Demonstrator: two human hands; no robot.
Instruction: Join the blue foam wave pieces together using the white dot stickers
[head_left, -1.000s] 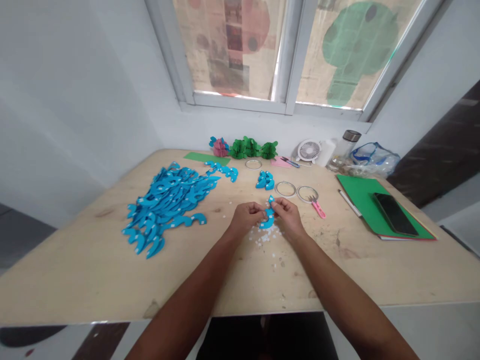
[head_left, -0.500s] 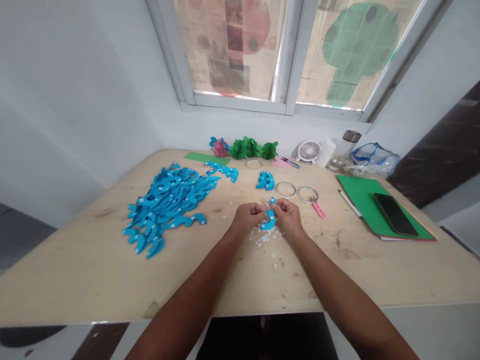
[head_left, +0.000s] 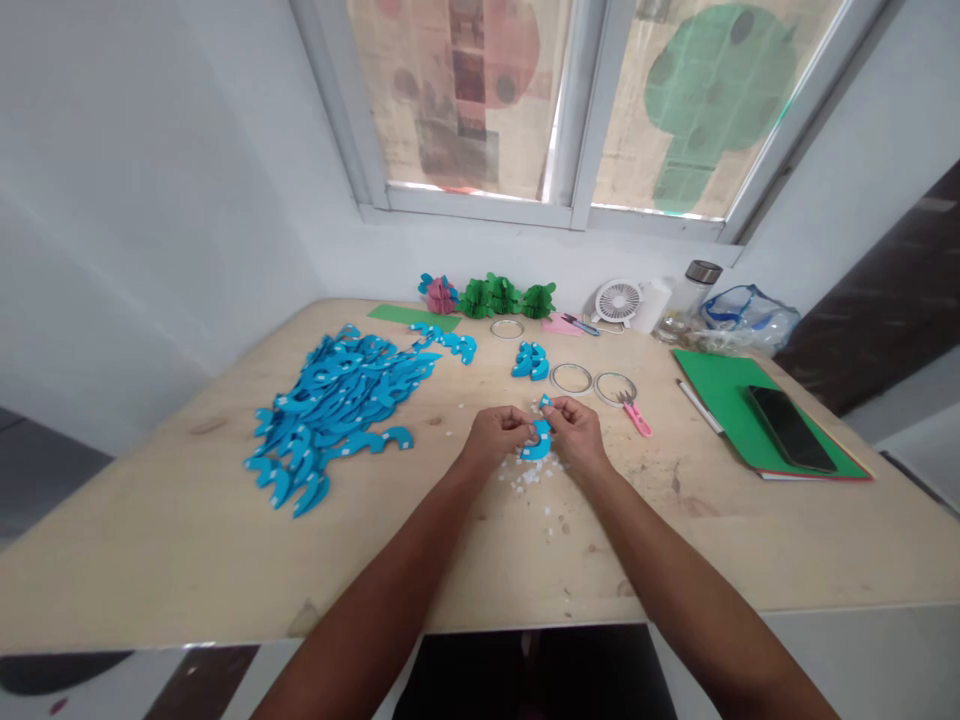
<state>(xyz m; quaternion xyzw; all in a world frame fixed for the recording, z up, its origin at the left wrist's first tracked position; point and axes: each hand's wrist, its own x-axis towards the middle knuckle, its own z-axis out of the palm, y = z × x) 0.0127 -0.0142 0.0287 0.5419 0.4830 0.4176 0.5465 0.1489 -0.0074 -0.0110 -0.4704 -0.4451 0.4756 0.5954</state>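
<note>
A curved blue piece (head_left: 537, 446) with white squares lies between my hands at the middle of the table. My left hand (head_left: 496, 436) is closed in a pinch at its left side; what the fingertips hold is too small to make out. My right hand (head_left: 574, 428) pinches the blue piece at its upper right, where a blue tip shows above the fingers. Small white paper bits (head_left: 529, 477) are scattered just below. A large pile of similar blue pieces (head_left: 337, 390) spreads over the left of the table.
Behind my hands are a small blue stack (head_left: 531, 361), tape rings (head_left: 571, 378) and pink-handled scissors (head_left: 637, 416). A phone (head_left: 791, 428) rests on green sheets (head_left: 720, 400) at right. Folded green paper shapes (head_left: 491, 296), a fan (head_left: 619, 301) and a bottle (head_left: 694, 287) stand along the wall.
</note>
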